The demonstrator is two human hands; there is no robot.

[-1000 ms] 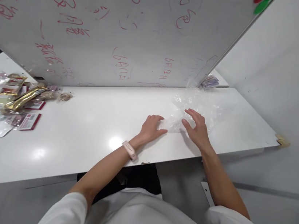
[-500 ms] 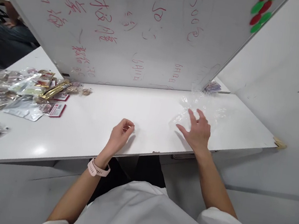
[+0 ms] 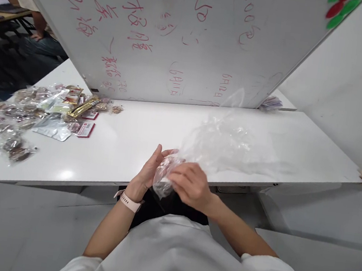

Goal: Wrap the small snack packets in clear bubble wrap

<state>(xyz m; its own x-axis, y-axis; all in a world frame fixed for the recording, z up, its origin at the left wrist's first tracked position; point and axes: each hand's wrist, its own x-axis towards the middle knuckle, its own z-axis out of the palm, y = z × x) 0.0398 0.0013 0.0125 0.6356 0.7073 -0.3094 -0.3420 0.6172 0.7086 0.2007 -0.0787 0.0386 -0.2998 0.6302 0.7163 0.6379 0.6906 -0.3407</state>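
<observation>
A clear plastic bag (image 3: 229,144) lies crumpled on the white table (image 3: 127,141), and one end of it is drawn toward me at the table's front edge. My right hand (image 3: 191,185) is closed on that end, fingers pinched over the bunched plastic. My left hand (image 3: 149,171), with a pale watch on its wrist, holds the same end from the left, its fingers partly spread along the plastic. Both hands meet at the table's near edge, in front of my chest.
A heap of snack packets (image 3: 37,112) in clear, gold and red wrappers covers the table's left part. A whiteboard (image 3: 168,31) with red writing leans upright along the far side. More packets (image 3: 272,104) lie behind its right corner. Another person (image 3: 37,32) sits at far left.
My right hand has pulled the bag's end from the table's right part back to the front edge. My left hand has come in and taken hold of it too.
</observation>
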